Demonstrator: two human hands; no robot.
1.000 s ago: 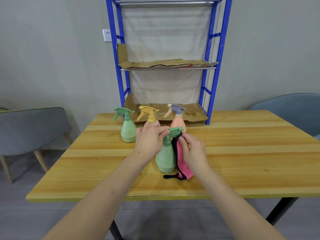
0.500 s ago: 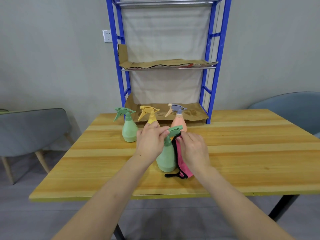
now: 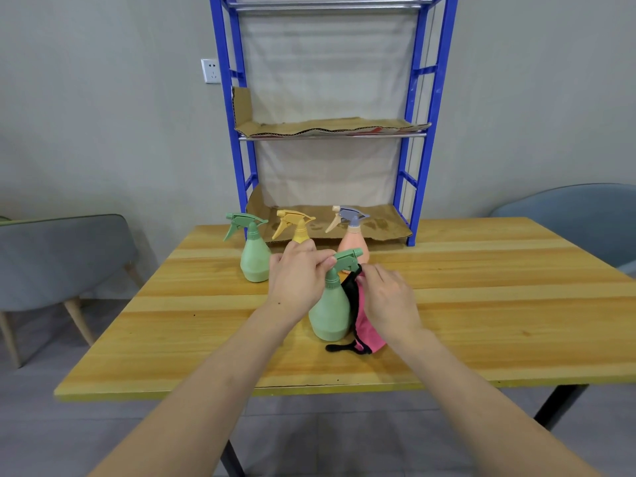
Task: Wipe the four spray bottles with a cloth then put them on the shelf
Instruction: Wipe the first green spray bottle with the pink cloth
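Front and centre on the wooden table (image 3: 481, 304), from the head cam, I've got the near green spray bottle (image 3: 328, 315) standing upright between both hands. The left hand (image 3: 296, 277) is up at the top of it, fingers curled and pinching the trigger head. The right hand (image 3: 389, 297) is pinching a pink cloth (image 3: 366, 325) with black trim and holding it against the bottle's right side just under the neck. The rest of the cloth hangs down along the body, and its black-edged tail lies on the tabletop beside the base. Behind the hands, three more bottles stand in a row near the far edge, all on the table. The far green spray bottle (image 3: 254, 259) is on the left. The yellow spray bottle (image 3: 292, 220) is in the middle, mostly hidden by my left hand so only its head and neck show. The peach spray bottle (image 3: 354, 241) with a grey-blue trigger is on the right, just behind the near bottle's nozzle. Right behind them is the blue shelf rack (image 3: 418, 132), with sheets of cardboard (image 3: 327, 127) lining its tiers and no bottles on it. Past the table's left side there's a grey chair (image 3: 62, 256), a blue-grey chair (image 3: 568, 208) sits off to the right, and a wall socket (image 3: 210, 71) is beside the rack.
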